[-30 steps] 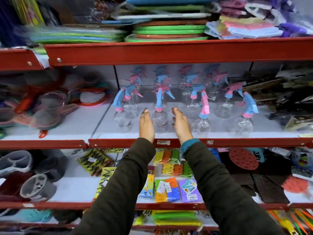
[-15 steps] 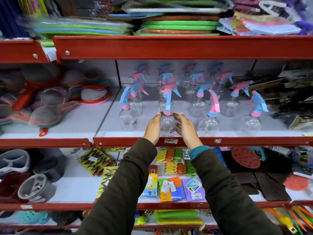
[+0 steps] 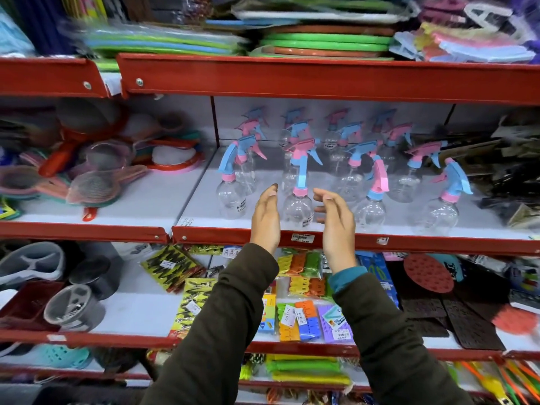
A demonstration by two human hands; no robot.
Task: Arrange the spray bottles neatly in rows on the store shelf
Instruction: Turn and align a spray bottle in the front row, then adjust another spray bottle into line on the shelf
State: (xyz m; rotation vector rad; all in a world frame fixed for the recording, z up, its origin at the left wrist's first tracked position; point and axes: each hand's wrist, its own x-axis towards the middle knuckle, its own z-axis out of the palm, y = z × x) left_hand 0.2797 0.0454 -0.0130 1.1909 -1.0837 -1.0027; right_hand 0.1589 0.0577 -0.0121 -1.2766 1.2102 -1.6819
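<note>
Both hands up at the middle shelf, flanking one clear spray bottle in the front row. Left hand is just left of the bottle, fingers straight and loose, palm facing it; right hand is just right of it, fingers slightly curled, thumb pointing in toward the bottle. Neither hand is gripping anything; small gaps show on both sides, though the right fingertips sit behind the clear plastic so contact there is hard to rule out. The bottle stands upright near the shelf's front lip, above the price tag, pink collar and blue-and-pink trigger head on top. Front row has three more: one to the left with a blue trigger, one to the right with a pink trigger, one further right with a blue trigger. Spacing between them is uneven. More bottles stand in rows behind, back ones blurred. Strainers are piled on the neighbouring shelf section to the left. Dark green sleeves on both arms.
</note>
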